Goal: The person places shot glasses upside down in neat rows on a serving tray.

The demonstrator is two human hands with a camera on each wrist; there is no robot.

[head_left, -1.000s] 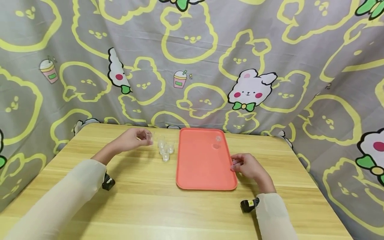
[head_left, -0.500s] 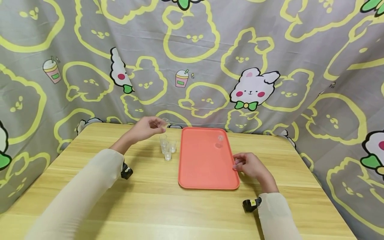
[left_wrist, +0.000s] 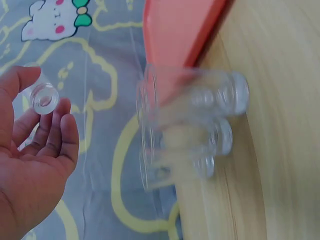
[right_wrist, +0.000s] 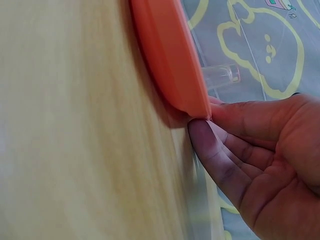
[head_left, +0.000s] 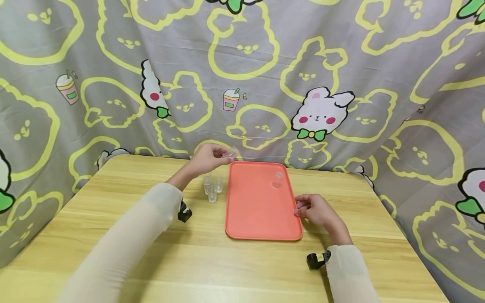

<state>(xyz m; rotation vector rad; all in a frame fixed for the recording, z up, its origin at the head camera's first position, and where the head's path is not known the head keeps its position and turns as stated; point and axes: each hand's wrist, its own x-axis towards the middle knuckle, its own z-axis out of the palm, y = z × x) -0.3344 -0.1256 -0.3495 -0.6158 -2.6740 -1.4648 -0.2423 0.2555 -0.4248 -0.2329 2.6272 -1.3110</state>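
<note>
Left hand (head_left: 206, 159) pinches a small clear cup (head_left: 232, 154) at the tray's (head_left: 261, 219) eleven o'clock corner.
Right hand (head_left: 316, 210) grips the three o'clock rim; best lower the cup upright, gently.

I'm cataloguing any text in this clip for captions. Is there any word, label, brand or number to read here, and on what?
None can be read.
Backdrop cloth: only bunny and drink-cup drawings, no lettering.
Wrist camera on the right arm: a small yellow mark, too small to read.
Orange tray, clear small cups and the cup in the left hand: no print visible.
</note>
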